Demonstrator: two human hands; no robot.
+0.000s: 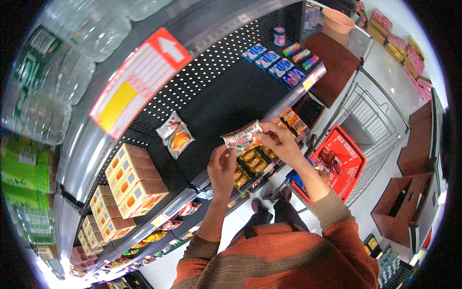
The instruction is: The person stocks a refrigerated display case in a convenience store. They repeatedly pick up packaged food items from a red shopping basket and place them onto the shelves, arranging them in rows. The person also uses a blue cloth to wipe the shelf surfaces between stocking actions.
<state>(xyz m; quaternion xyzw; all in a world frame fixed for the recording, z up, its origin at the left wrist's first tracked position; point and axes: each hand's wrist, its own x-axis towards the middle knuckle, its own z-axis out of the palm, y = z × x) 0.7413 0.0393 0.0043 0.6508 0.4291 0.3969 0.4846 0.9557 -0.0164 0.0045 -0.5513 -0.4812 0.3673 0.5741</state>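
Observation:
Between both hands, in front of the shelf edge, is a white snack packet (242, 137) with red and green print. My right hand (279, 141) pinches its right end between thumb and fingers. My left hand (222, 164) has its fingertips at the packet's lower left corner. A similar wrapped bun packet (175, 135) lies on the black shelf (213, 97), to the left of the hands. Below the held packet, gold-wrapped sweets (252, 161) sit on a lower shelf, partly hidden by my hands.
Stacked cream cartons (135, 180) stand on the shelf at left. Blue packs (276, 65) and small rolls (300, 55) line its far end. A red basket (352, 144) rests at a wire shopping cart (379, 119) on my right. Water bottles (77, 54) fill the upper shelf.

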